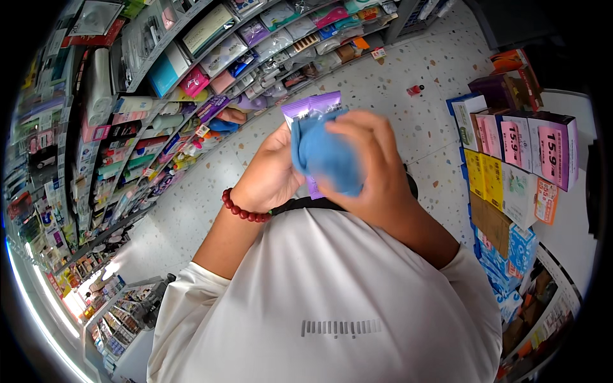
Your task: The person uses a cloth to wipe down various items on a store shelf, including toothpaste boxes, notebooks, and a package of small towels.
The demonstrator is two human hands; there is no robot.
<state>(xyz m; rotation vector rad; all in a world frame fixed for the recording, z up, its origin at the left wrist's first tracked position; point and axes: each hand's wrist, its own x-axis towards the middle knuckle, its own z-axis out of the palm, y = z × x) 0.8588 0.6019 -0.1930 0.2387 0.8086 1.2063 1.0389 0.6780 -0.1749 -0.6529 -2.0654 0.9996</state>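
Observation:
A shiny purple plastic packet (325,101) with printed writing is in front of my body. Over it lies a soft blue item (321,148), rounded with a rolled edge and blurred on its right; its exact kind is unclear. My left hand (270,174), a red bead bracelet (244,210) at its wrist, holds the packet from the left, with its fingertips hidden behind it. Curled around the right side of the blue item is my right hand (378,165), blurred by motion.
Store shelves (191,62) packed with bagged goods curve along the left and top. Stacked boxes (512,148) with price signs stand at the right beside a white counter (582,201). A small red bottle (415,90) lies on the speckled floor (431,134).

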